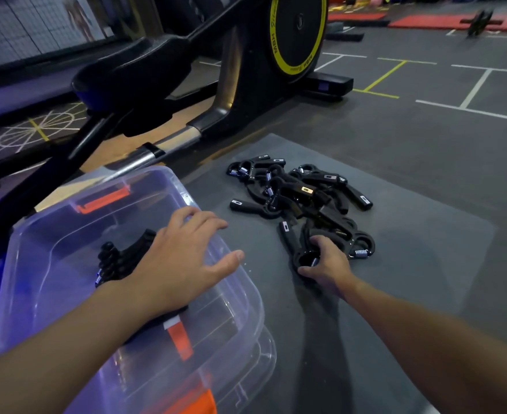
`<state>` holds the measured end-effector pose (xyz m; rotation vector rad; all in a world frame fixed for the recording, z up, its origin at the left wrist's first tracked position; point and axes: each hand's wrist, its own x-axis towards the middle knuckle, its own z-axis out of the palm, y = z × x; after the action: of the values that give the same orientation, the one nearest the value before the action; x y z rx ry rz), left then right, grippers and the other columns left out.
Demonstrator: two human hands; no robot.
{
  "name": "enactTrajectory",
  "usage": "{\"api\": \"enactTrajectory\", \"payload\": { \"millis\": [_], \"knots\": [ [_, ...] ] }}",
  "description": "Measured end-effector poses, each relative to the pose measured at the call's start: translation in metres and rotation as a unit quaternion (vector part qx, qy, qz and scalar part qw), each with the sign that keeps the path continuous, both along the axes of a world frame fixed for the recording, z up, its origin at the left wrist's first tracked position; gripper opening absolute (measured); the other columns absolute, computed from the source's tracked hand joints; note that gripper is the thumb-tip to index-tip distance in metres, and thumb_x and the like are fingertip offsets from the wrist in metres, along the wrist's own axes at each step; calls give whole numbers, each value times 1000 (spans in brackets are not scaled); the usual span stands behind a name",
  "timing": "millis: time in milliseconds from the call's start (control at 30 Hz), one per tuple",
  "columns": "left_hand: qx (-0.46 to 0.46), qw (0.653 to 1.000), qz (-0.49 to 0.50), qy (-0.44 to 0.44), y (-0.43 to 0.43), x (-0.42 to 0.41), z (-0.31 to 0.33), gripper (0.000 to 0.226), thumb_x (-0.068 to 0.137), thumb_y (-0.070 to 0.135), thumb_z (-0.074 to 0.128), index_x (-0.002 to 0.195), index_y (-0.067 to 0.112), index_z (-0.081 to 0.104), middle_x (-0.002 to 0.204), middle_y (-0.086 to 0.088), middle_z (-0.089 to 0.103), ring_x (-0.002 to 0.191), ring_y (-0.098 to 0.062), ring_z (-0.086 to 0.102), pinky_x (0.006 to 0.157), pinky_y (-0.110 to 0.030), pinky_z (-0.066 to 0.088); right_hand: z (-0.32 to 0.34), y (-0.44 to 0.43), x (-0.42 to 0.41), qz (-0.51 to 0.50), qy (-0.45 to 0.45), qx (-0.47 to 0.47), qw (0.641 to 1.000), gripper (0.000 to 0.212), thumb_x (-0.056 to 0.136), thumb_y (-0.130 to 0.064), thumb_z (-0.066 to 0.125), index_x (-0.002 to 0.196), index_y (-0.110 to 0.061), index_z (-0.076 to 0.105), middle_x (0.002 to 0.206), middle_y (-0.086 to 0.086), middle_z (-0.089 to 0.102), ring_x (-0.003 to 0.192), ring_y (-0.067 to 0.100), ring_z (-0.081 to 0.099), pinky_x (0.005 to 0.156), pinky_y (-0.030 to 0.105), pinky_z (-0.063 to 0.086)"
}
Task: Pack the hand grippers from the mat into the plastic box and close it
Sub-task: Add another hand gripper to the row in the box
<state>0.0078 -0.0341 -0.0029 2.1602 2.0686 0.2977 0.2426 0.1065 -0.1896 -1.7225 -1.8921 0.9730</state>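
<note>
Your left hand (180, 258) hangs over the open top of the plastic box (37, 264), fingers spread and nearly straight, holding nothing. The thumb reaches towards the right rim, and you cannot tell whether it touches. Your right hand (327, 264) is out on the mat (410, 234), fingers curled round the ring end of one hand gripper (289, 243) at the near edge of the pile.

Behind everything stands a black exercise machine (231, 94), its rails running past the far side of the box and its yellow-ringed flywheel (298, 25) at the top of the view. Grey floor (425, 85) marked with white and yellow lines stretches to your right.

The mat is grey and lies flat on that floor, and the clear box sits at its left edge with no lid on top. A second clear rim (267, 354) shows under the box's near right corner. Whether that is the lid cannot be told.

On the mat, right of the box, lies the pile of hand grippers (300, 189), black and tangled, with small steel springs showing. A few packed grippers (120, 258) lie inside the box, partly hidden by your left hand. Orange latches sit on the box's far end (102, 200) and near end (180, 339).
</note>
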Motion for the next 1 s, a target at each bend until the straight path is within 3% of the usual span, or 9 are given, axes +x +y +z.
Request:
{"api": "enactTrajectory", "payload": {
  "millis": [100,200,300,400,533,700,833,933,1000],
  "knots": [
    [-4,1000,-1,-5,0,1,0,76,76,79,27,135,33,45,134,24,38,139,-5,14,112,-44,31,-3,-7,-2,0,21,-5,1000,76,58,-28,85,126,-29,50,123,-7,57,100,20,59,95,38,48],
    [-7,1000,0,-7,-1,2,1,77,76,79,26,135,33,44,137,23,39,140,-5,12,112,-43,31,-3,-11,-2,15,51,-10,999,75,58,-21,85,125,-27,52,119,-3,59,93,19,60,91,35,51],
    [-6,1000,1,-11,-2,3,2,78,75,78,25,136,33,43,138,22,39,140,-5,11,112,-43,30,-3,-12,2,48,15,14,999,78,60,-23,85,130,-23,50,127,-3,55,113,19,53,101,35,44],
    [-9,1000,1,-13,-3,3,2,77,76,78,24,135,34,42,138,23,38,140,-3,9,112,-43,30,-2,-16,3,83,-54,47,994,96,57,-35,88,140,-22,41,140,-2,44,133,20,35,109,35,33],
    [-10,1000,-1,-15,-4,2,0,75,77,78,24,134,34,43,136,25,37,141,-3,9,112,-43,31,-3,-22,1,65,-42,47,996,100,57,-31,87,143,-23,35,141,-1,45,135,18,33,110,36,32],
    [-8,1000,-6,-13,-4,0,-1,76,77,78,23,135,34,43,137,24,38,141,-4,9,112,-45,31,-1,-24,0,58,-32,56,996,90,55,-28,85,133,-22,41,132,-4,52,126,18,43,103,35,36],
    [-5,1000,-13,-16,-3,-1,-1,74,78,78,24,134,34,44,136,23,39,141,-5,12,111,-45,31,6,-24,-8,54,-14,41,998,74,56,-29,85,116,-23,42,113,-2,49,111,23,45,94,38,41],
    [-2,1000,-22,-8,-5,-4,-1,71,80,76,23,134,34,44,138,22,40,142,-7,15,113,-44,30,16,-25,-20,31,36,9,999,69,56,-31,86,106,-23,39,112,4,47,107,24,41,87,36,43],
    [1,1000,-28,-8,-7,-6,2,70,82,74,21,134,33,46,138,21,41,141,-6,20,112,-41,30,29,-25,-27,14,81,-7,997,69,52,-32,85,102,-27,38,111,3,48,104,26,48,82,37,49]
  ]
}}
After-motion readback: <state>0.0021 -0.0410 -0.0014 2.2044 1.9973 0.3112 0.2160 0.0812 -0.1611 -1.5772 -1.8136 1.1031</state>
